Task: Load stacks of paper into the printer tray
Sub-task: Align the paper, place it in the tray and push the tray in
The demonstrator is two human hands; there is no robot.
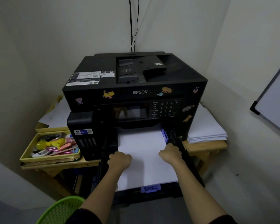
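On paper [144,152], 2 curled hands

1. A black printer [136,88] sits on a wooden table [205,147] in a room corner, animal stickers on its front.
2. Its tray [191,167] is pulled out toward the person, with white paper [145,159] lying flat inside.
3. The left hand [120,160] rests on the paper's left edge, fingers curled down.
4. The right hand [170,153] rests at the paper's right edge, against the tray wall.
5. A purple guide [151,189] sits at the paper's near edge.
6. A yellow box [50,147] of stationery lies left of the printer; loose sheets [207,126] are stacked to its right.
7. A green basket [61,210] shows at the lower left.
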